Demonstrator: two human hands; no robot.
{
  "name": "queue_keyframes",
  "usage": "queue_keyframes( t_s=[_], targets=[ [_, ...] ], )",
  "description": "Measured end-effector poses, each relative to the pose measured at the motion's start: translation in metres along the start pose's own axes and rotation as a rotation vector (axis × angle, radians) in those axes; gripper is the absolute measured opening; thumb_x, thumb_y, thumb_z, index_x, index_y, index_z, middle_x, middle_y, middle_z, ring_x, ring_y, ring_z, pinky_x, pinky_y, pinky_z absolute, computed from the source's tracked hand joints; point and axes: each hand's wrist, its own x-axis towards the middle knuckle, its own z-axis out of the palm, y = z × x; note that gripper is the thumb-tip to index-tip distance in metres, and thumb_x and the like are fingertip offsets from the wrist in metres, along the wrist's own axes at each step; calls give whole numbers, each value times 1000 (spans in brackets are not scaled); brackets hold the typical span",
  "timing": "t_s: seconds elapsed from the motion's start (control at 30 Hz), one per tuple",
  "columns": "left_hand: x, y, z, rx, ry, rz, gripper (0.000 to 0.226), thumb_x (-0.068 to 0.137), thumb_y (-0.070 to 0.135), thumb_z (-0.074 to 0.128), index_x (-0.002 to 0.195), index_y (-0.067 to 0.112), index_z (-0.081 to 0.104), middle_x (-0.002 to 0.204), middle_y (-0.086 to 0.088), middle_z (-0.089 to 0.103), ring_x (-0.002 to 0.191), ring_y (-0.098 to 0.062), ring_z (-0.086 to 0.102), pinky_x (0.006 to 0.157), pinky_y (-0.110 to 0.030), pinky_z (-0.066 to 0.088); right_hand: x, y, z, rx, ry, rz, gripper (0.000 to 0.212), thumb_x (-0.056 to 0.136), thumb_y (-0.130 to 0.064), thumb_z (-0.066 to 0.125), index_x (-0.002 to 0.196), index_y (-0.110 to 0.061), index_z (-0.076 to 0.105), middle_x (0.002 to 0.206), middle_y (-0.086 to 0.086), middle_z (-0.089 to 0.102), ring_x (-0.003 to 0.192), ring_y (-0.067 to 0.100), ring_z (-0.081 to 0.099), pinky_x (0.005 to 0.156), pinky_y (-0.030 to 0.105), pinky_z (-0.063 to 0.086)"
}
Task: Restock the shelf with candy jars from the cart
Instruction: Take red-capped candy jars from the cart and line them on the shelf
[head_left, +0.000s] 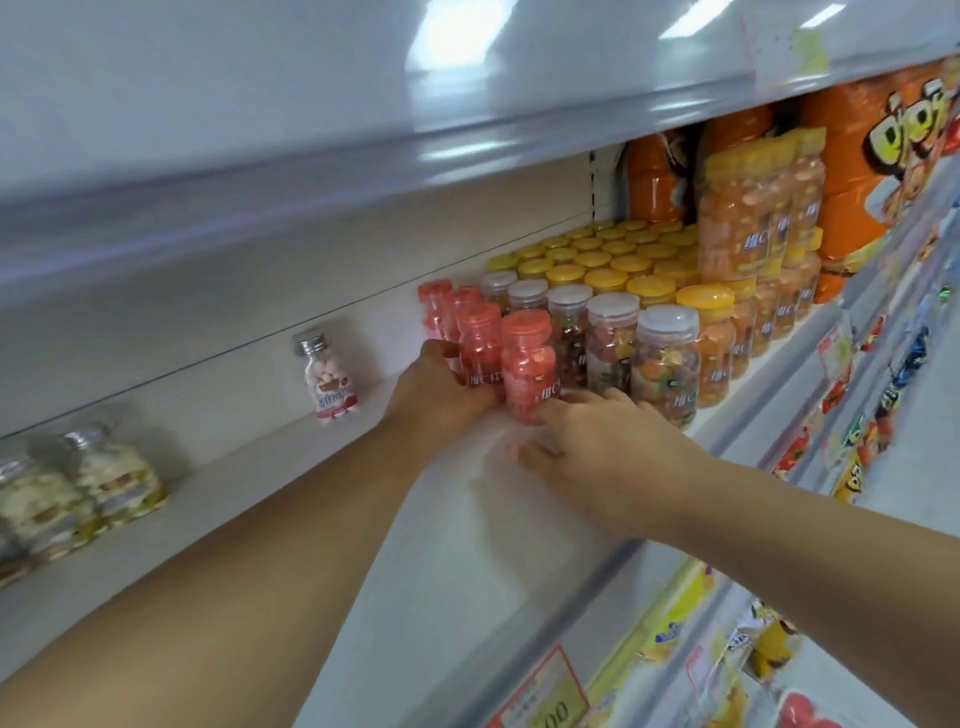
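Note:
A row of red-lidded candy jars stands on the white shelf (457, 530), running front to back. My left hand (441, 397) reaches in from the left and wraps round the lower part of the second red jar (479, 338), its fingers hidden behind the jars. The front red jar (527, 364), full of pink sweets, stands upright between my hands. My right hand (602, 452) lies low on the shelf with its fingertips touching that jar's base and its thumb free. No cart is in view.
Clear-lidded jars (613, 338) and many yellow-lidded jars (597, 262) stand just right of the red row, with orange snack bags (852, 182) behind. A small silver-capped bottle (330, 379) and more bottles (104, 480) stand to the left. The upper shelf (311, 135) hangs low overhead.

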Motion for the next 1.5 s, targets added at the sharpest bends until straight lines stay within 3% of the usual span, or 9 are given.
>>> queue_keyframes(
  t_s=[0.1,0.17,0.3,0.4,0.5,0.57,0.73,1.2,1.5],
  targets=[
    [1,3,-6,9,-79,6,29,78,27,83,93,32,59,84,9,63,78,-7,60,64,-21,45,6,2,0,20,2,21,47,101,-50,34,138,-24,47,142,7,49,130,31,40,106,44,33],
    [0,5,-8,15,-136,13,32,81,26,81,76,39,52,75,17,58,70,2,53,56,-13,41,7,1,2,17,24,21,48,101,-49,34,142,-26,43,144,7,46,132,31,39,108,44,33],
    [3,3,-4,19,-70,5,30,80,31,82,70,34,53,72,14,58,68,0,54,57,-18,41,8,-2,7,1,68,16,51,100,-52,35,146,-31,37,150,6,35,136,31,34,110,45,30],
    [6,2,1,38,-2,2,24,74,42,83,81,28,65,75,9,64,73,-6,60,57,-23,42,8,-2,7,-6,67,16,51,100,-52,34,146,-32,35,150,5,33,137,30,32,109,45,29],
    [7,2,3,59,17,-27,56,68,52,83,109,20,60,87,6,66,83,-12,64,59,-26,42,6,-3,6,13,69,12,52,99,-53,36,146,-32,35,146,3,37,135,29,34,109,45,31],
    [7,3,2,52,21,-34,61,68,49,83,113,21,53,93,4,66,88,-15,64,63,-27,44,4,-3,6,35,74,4,52,99,-53,37,146,-32,35,143,3,38,133,29,35,108,44,32],
    [4,3,-5,-77,-55,-1,20,78,28,83,81,32,64,73,14,67,71,-3,62,59,-18,44,4,0,4,114,102,-8,49,98,-50,44,143,-33,38,140,4,37,132,28,34,108,43,36],
    [-1,7,0,11,-1,55,25,83,33,76,70,33,55,72,19,56,70,3,53,57,-17,37,17,-5,9,37,45,7,54,98,-55,41,147,-38,30,138,8,30,132,32,29,107,45,32],
    [2,3,1,38,28,47,23,86,34,73,77,36,51,82,13,59,82,-9,58,63,-19,42,17,-6,10,41,37,10,59,97,-58,43,150,-42,22,147,11,20,139,34,21,111,47,27]
  ],
)
